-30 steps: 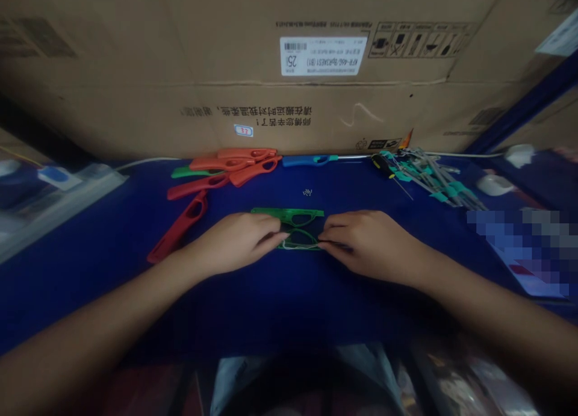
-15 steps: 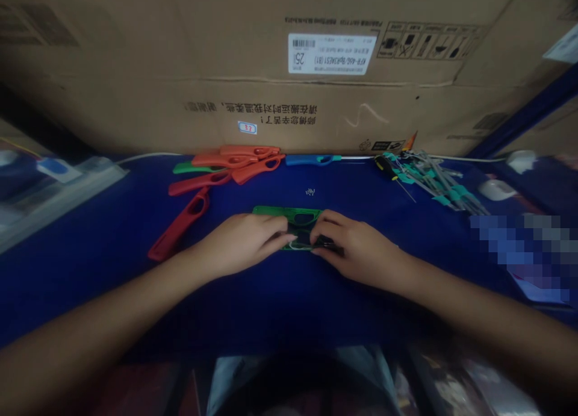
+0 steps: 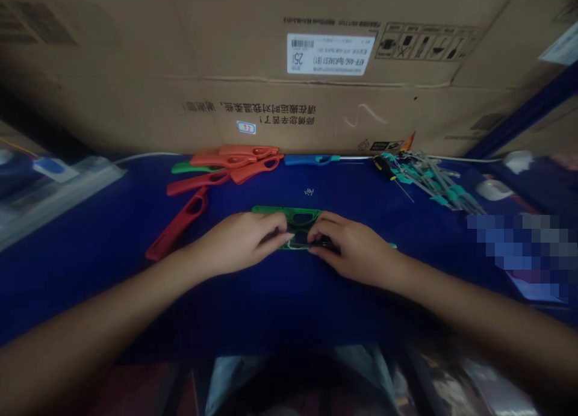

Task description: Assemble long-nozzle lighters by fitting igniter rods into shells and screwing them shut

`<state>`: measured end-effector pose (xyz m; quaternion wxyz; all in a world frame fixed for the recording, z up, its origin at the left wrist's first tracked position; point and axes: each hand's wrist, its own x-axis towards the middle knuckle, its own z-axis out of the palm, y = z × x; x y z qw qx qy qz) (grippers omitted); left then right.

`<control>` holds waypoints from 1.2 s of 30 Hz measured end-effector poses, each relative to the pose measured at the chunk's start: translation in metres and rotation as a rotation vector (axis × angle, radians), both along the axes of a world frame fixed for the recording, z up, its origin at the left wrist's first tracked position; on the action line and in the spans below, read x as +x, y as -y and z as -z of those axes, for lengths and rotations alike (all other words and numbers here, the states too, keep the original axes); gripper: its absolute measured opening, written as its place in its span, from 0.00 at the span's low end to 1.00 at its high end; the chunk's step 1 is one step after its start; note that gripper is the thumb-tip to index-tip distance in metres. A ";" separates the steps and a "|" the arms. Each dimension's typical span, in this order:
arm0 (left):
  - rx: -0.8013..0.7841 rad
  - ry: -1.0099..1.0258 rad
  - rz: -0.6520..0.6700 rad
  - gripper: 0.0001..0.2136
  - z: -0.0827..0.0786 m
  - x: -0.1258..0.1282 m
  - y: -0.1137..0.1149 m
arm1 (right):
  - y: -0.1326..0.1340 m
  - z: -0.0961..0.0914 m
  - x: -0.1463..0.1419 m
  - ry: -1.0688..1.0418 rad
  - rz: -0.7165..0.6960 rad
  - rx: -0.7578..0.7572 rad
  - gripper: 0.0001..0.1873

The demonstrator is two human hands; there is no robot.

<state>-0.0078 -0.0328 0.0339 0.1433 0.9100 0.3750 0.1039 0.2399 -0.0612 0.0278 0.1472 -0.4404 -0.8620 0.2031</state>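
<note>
Step in hand, by appearance: seating white wire (image 3: 298, 247) in green casing (image 3: 271, 210), frame ctr. Next move calls for fine fingertip ctrl. Casing's long axis approx. horiz.; looped end faces frame right. R hand (image 3: 350, 241) pinches dark part (image 3: 332, 244); L hand (image 3: 246, 238) near wire, grip: can't tell.

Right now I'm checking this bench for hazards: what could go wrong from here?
The dark slim object in the right hand could slip and snag the thin white strand near the left hand. The tiny loose pieces beyond the green casing could scatter if knocked. The black-and-yellow screwdriver might prick a hand reaching past its bare shaft.
</note>
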 end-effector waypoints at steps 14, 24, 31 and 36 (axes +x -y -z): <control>-0.147 0.254 0.037 0.05 -0.007 -0.009 -0.007 | 0.000 -0.002 -0.001 -0.070 -0.003 -0.036 0.05; -0.097 0.268 0.069 0.05 -0.011 -0.008 -0.006 | 0.000 -0.001 -0.002 -0.073 0.017 -0.055 0.05; -0.105 0.240 0.092 0.05 -0.009 -0.008 -0.007 | 0.000 0.000 -0.002 -0.068 0.017 -0.050 0.06; -0.111 0.247 0.089 0.05 -0.008 -0.007 -0.008 | 0.000 0.001 -0.002 -0.054 0.017 -0.039 0.06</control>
